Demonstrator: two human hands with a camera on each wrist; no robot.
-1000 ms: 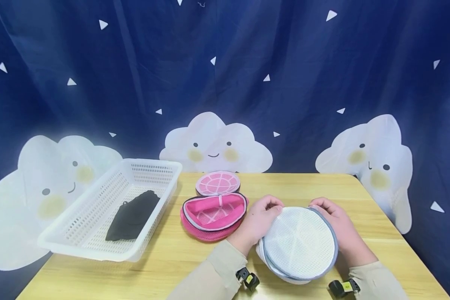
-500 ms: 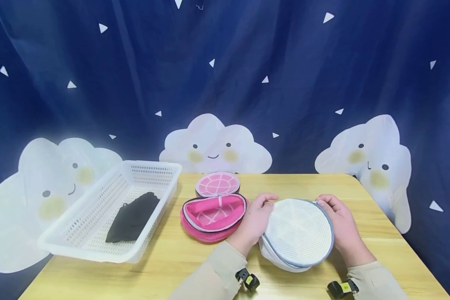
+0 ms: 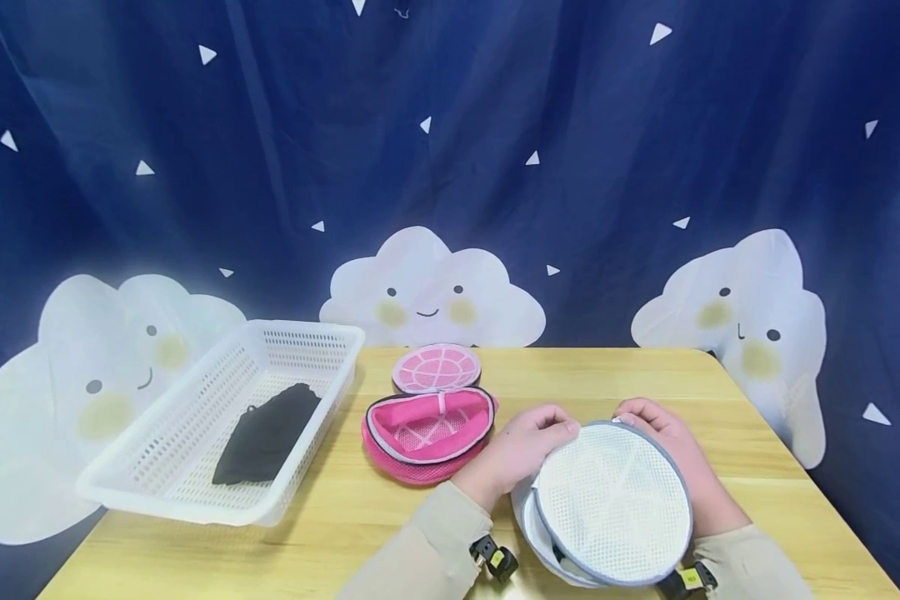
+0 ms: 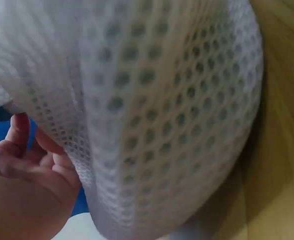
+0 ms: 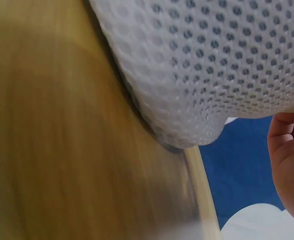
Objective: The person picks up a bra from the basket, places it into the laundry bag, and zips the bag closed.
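Observation:
A round white mesh laundry bag [image 3: 613,500] with grey-blue trim stands on the table at the right of the head view. Its flat round lid is tilted, and a gap shows between lid and body at the front left. My left hand [image 3: 532,446] holds the bag's rim at the back left, thumb on top. At the back right, my right hand [image 3: 671,442] pinches the trim near the zip; its fingertips are partly hidden. White mesh fills much of the left wrist view, with the left hand [image 4: 32,185] at its edge.
A pink mesh laundry bag [image 3: 420,475] lies open left of my left hand, a smaller pink round bag [image 3: 437,369] behind it. Farther left, a white plastic basket [image 3: 157,500] holds a black folded cloth [image 3: 266,433]. The wooden table [image 3: 570,367] ends before a blue curtain.
The white bag's lid rose and levelled away from me, then swung toward me and to the right. The gap at its front left is wider now. Both hands moved slightly with it.

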